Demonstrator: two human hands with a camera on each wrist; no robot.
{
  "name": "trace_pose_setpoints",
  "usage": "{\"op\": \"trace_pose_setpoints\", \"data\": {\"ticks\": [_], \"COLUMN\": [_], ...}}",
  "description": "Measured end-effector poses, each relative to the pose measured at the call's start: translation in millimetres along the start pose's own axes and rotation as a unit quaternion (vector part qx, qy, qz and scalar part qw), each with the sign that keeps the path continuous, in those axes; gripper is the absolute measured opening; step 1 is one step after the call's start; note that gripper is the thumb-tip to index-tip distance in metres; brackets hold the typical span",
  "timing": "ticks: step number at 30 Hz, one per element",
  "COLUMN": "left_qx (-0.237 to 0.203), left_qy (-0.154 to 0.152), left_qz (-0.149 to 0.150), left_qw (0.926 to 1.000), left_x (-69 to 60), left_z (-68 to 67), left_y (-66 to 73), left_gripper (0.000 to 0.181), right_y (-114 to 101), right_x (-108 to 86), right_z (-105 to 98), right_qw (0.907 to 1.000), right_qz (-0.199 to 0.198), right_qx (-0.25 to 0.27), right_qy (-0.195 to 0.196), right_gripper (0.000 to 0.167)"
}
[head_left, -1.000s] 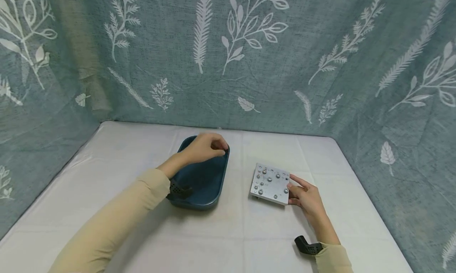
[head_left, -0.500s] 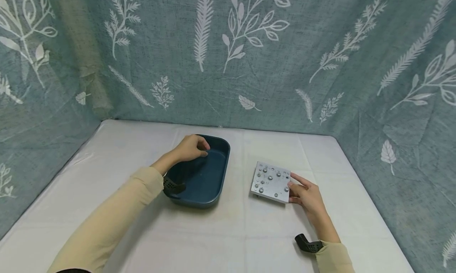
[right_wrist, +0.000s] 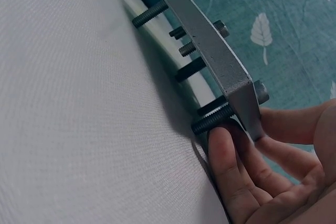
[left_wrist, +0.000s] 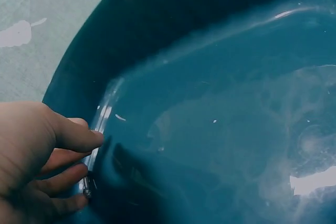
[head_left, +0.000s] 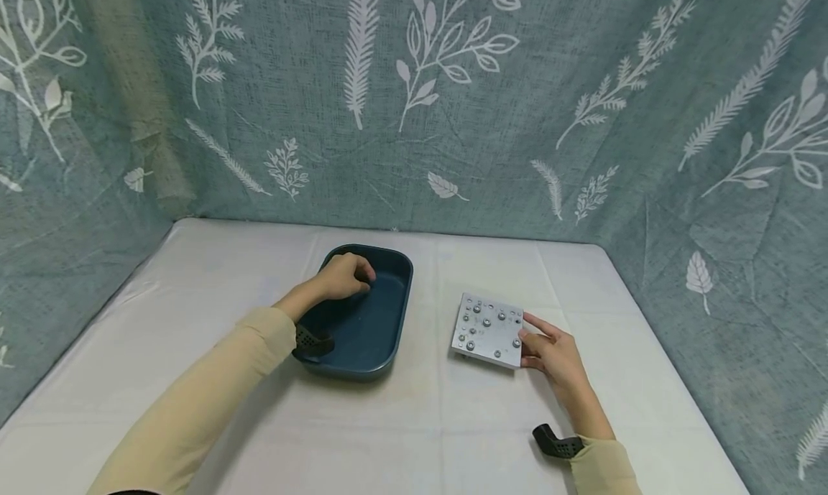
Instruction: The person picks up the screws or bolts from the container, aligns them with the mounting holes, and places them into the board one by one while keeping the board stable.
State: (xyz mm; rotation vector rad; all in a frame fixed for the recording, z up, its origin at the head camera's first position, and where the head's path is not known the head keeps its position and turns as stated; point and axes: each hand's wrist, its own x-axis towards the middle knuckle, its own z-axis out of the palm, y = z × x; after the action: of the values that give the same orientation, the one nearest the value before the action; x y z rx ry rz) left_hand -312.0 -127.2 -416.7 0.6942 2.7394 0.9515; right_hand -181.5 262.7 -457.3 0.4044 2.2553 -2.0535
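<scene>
My right hand [head_left: 558, 355] grips the right edge of a square silvery metal plate [head_left: 481, 337] with several bolts [right_wrist: 218, 118] through it. In the right wrist view, the plate stands raised off the cloth, bolt shanks pointing down at it. Thumb and fingers lie on opposite sides of its edge. My left hand [head_left: 344, 276] reaches into a dark blue rectangular bin [head_left: 404, 315], near its far left part. Its fingers are loosely bent, with a gap between thumb and fingers in the head view. Beside the fingertips, a small shiny spot [left_wrist: 86, 188] is too unclear to name.
A white cloth [head_left: 414, 437] covers the table. Grey-green curtains [head_left: 310, 107] with white leaf prints hang behind and on both sides. Black wrist devices [head_left: 558, 443] are worn on both forearms. The bin stands left of the plate.
My left hand has moved left from the bin's right rim and lowers inside toward its far left part. My right hand and the plate stay nearly still.
</scene>
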Motion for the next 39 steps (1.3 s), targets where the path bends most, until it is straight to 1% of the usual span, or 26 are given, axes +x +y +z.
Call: {"op": "trace_pose_setpoints", "data": {"ticks": [3, 9, 14, 16, 20, 24, 28, 32, 35, 39], "left_qx": [0.008, 0.026, 0.013, 0.004, -0.010, -0.018, -0.010, 0.007, 0.019, 0.034], "left_qy": [-0.001, -0.002, -0.015, -0.026, -0.061, -0.102, -0.127, -0.128, -0.119, -0.108], "left_qz": [0.005, 0.029, 0.047, 0.059, 0.085, 0.099, 0.108, 0.117, 0.119, 0.102], "left_qw": [1.0000, 0.9992, 0.9987, 0.9979, 0.9945, 0.9896, 0.9860, 0.9849, 0.9855, 0.9882], "left_x": [-1.3, -1.4, -2.5, -2.7, -1.4, 1.6, 3.5, 4.5, 4.8, 4.3], "left_z": [2.5, 8.4, 9.8, 11.2, 15.7, 20.4, 23.3, 23.7, 22.3, 19.4], "left_y": [0.2, -1.6, 4.0, 7.5, 14.3, 20.6, 25.5, 27.5, 28.6, 29.9], "left_gripper": [0.018, 0.022, 0.025, 0.025, 0.023, 0.023, 0.022, 0.021, 0.020, 0.018], "right_y": [-1.1, -3.1, -2.0, -1.9, -2.1, -2.8, -3.4, -3.6, -3.4, -3.2], "right_x": [-0.7, -2.1, -1.6, -1.6, -1.7, -1.7, -2.1, -2.4, -2.5, -2.5], "right_z": [0.2, 0.8, 0.6, 0.4, 0.2, 0.2, 1.1, 1.7, 1.8, 1.5], "right_qw": [1.0000, 1.0000, 1.0000, 1.0000, 1.0000, 1.0000, 1.0000, 1.0000, 1.0000, 1.0000], "right_qz": [0.000, -0.001, -0.002, -0.001, 0.001, 0.000, -0.001, -0.002, -0.003, -0.004], "right_qx": [0.002, 0.005, 0.004, 0.003, 0.002, 0.003, 0.003, 0.000, 0.001, 0.003], "right_qy": [-0.001, -0.002, 0.000, 0.001, 0.003, 0.004, 0.003, 0.001, 0.000, -0.002], "right_gripper": [0.050, 0.049, 0.049, 0.049, 0.048, 0.049, 0.049, 0.049, 0.049, 0.049]}}
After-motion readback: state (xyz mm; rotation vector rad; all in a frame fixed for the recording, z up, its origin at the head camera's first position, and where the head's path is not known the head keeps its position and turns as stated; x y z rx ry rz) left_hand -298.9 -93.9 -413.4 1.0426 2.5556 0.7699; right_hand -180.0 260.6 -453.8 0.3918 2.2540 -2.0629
